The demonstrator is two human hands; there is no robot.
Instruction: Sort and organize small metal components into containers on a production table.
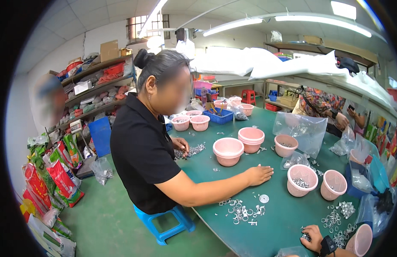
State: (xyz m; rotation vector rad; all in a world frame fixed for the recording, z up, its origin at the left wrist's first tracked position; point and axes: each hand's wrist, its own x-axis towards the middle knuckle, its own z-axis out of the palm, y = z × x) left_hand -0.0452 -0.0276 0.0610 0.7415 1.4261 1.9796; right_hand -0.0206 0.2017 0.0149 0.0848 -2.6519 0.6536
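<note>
At the lower right, my right hand [311, 240] is curled over a little cluster of small silvery metal parts [306, 236] on the green table [267, 214]. Its fingers are bent and partly hide the parts. A black device is strapped to that wrist. Beside the hand lie piles of metal rings [331, 220] and a tipped pink tub [360, 240]. A clear plastic bag [292, 252] shows at the lower edge. My left hand is out of the picture.
A co-worker in black sits on a blue stool [164, 222], one arm stretched across the table. Pink tubs [302, 180] stand about, some holding metal parts. Loose rings [241, 212] lie near the table's left edge. Another person is at the far right; shelves and sacks stand left.
</note>
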